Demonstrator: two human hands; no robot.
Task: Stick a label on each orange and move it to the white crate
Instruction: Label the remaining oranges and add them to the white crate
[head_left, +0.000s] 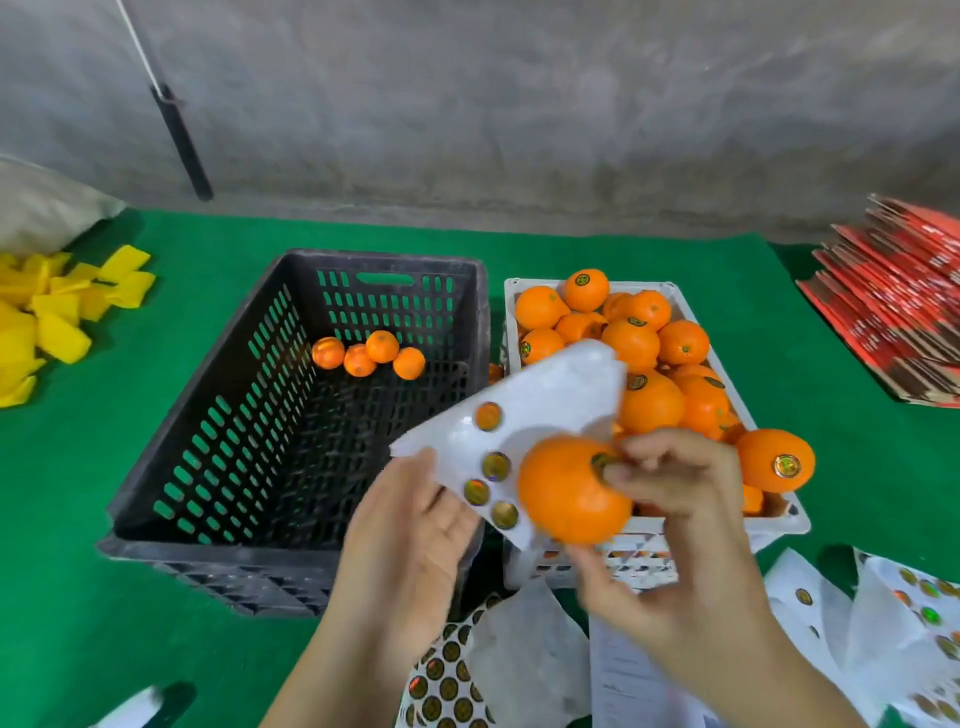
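My right hand (680, 525) grips an orange (566, 493) above the near edge of the white crate (779, 525). Its fingertips press a round label (602, 461) onto the fruit. My left hand (410, 525) holds a white label sheet (524, 410) by its lower edge, just left of the orange; several round foil labels remain on the sheet. The white crate is heaped with labelled oranges (649, 400). The black crate (208, 543) to its left holds several oranges (382, 347) at its far end.
Spare label sheets (452, 680) and peeled backing paper (883, 613) lie on the green table near me. Yellow foam sleeves (47, 312) are piled at far left and red flat cartons (893, 296) at far right. A black rod (182, 140) leans on the grey wall.
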